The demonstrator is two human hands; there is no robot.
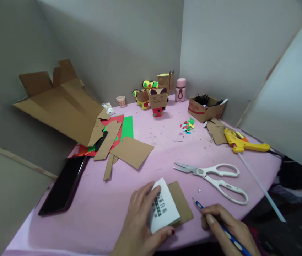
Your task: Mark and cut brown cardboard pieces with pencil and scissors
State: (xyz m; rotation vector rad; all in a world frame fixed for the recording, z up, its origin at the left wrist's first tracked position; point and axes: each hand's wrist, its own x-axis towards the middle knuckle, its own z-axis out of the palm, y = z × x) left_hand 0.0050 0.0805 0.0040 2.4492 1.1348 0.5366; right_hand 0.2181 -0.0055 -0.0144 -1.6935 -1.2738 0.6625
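My left hand (142,217) rests on a white card with printed characters (164,204), its fingers over the left and upper edge and the thumb at the lower edge. Beneath the card, a small brown cardboard piece (184,206) sticks out on the right. In my right hand (224,227) is a blue pencil with light spots (229,236), gripped between thumb and fingers. Its tip points up and left, just right of the cardboard and apart from it. White-handled scissors (215,176) lie with blades slightly apart beyond the pencil.
On the left are a tablet (64,186), a cardboard sheet (132,152) and a large opened carton (63,106). A yellow glue gun (244,144) with a long glue stick (263,188) lies right. Behind stand cardboard cat figures (157,101), a pink bottle (181,90) and a small box (204,112).
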